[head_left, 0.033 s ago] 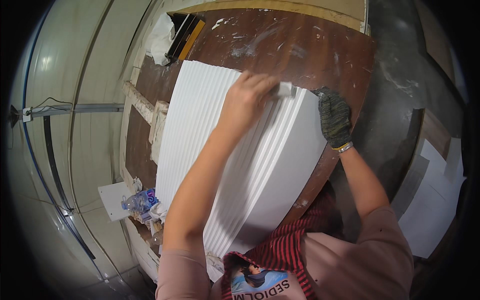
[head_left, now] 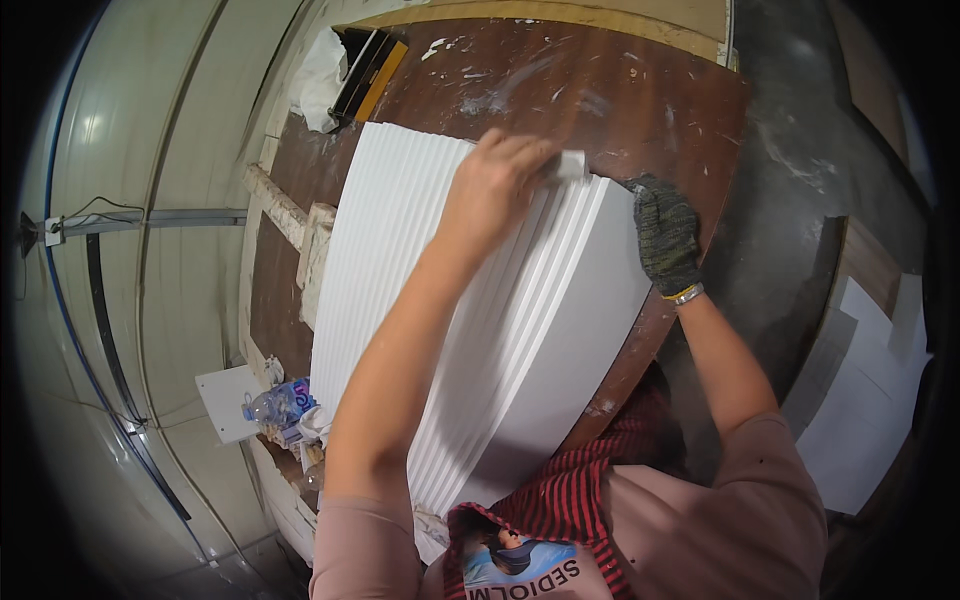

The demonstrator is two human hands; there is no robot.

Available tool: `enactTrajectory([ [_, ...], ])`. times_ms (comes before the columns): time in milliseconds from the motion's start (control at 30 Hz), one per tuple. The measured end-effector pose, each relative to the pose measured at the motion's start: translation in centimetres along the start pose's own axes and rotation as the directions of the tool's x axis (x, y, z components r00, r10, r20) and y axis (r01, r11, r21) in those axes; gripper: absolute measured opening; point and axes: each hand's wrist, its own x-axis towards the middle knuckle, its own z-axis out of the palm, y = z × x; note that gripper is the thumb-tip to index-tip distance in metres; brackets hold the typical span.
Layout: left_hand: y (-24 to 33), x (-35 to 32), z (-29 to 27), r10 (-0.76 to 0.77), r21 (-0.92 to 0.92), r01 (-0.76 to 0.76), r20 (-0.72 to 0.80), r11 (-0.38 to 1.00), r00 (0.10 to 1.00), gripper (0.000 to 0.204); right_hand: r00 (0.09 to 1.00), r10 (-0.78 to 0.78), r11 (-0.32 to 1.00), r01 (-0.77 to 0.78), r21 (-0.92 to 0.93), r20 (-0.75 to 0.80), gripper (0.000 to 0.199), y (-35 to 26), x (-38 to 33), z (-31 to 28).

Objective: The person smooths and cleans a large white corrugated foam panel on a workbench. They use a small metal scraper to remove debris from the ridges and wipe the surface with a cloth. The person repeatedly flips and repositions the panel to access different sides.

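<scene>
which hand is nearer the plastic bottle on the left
Left. The bare left hand is over the ribbed white panel, beyond and right of the bottle; the gloved right hand is at the panel's right edge, much farther right.

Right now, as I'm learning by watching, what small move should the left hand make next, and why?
Probably slide the left hand a little nearer along the ridges: it holds a small pale block at the white panel's far end, the ridges run lengthwise from there, and the gloved right hand is at the panel's far right.
</scene>
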Motion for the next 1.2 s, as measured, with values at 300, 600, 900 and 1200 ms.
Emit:
enactTrajectory([
  [300,0.5,1.6,-2.3,-0.078,-0.042,0.087,0.191,0.995,0.979,0.031,0.994,0.109,0.988,-0.112,0.109,0.030,0.024,0.5,0.1,0.1],
  [600,0.2,0.6,-2.5,-0.236,0.129,0.216,0.173,0.968,0.956,0.032,0.990,0.133,0.979,-0.140,0.149,0.056,0.024,0.5,0.2,0.4],
  [900,1.5,0.5,-1.9,-0.079,0.047,0.073,0.141,0.996,0.987,0.033,0.988,0.142,0.981,-0.148,0.129,0.052,0.024,0.5,0.1,0.4],
  [1200,4.0,1.5,-1.8,-0.015,-0.074,0.036,0.265,0.997,0.964,0.033,0.992,0.109,0.984,-0.116,0.137,0.057,0.023,0.5,0.3,0.2],
])
